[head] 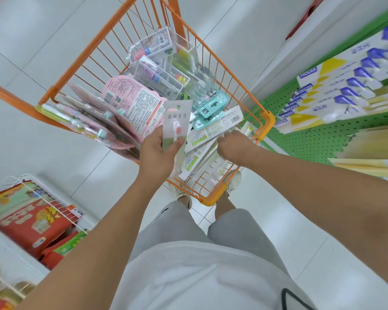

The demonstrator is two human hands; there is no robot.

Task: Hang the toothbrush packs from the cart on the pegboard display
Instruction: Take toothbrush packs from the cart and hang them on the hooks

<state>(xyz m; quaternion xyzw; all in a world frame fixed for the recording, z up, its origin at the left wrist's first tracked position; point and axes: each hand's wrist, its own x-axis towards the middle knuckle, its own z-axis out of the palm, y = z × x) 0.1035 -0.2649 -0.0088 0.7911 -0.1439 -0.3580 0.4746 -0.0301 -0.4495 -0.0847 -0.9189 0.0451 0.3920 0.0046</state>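
Toothbrush packs filled the orange wire cart (269, 121) in the middle of the frame: pink cards fanned out at its left side, clear boxed sets toward the top, teal blister cards near the centre, and long white-and-green packs along the lower right. 1 grey-green single toothbrush pack (176, 126) stood above the rest, pinched at its lower end by the left hand (158, 153), thumb on the printed face and fingers curled behind it. The right hand (233, 145) reached into the lower right corner of the cart with its fingers bent down among the long white packs (202, 142); whether it had closed on 1 of them could not be told, since the fingertips were hidden.

The step in hand looked like gathering packs before turning to the green pegboard (311, 139) at the right edge of the frame, where rows of blue-and-yellow toothbrush packs (336, 90) already hung. To do it well, the held card was best kept by its lower end, leaving its top free for a peg. The long packs overlapped loosely, so lifting 1 cleanly from the top of the pile would likely avoid dragging its neighbours out.
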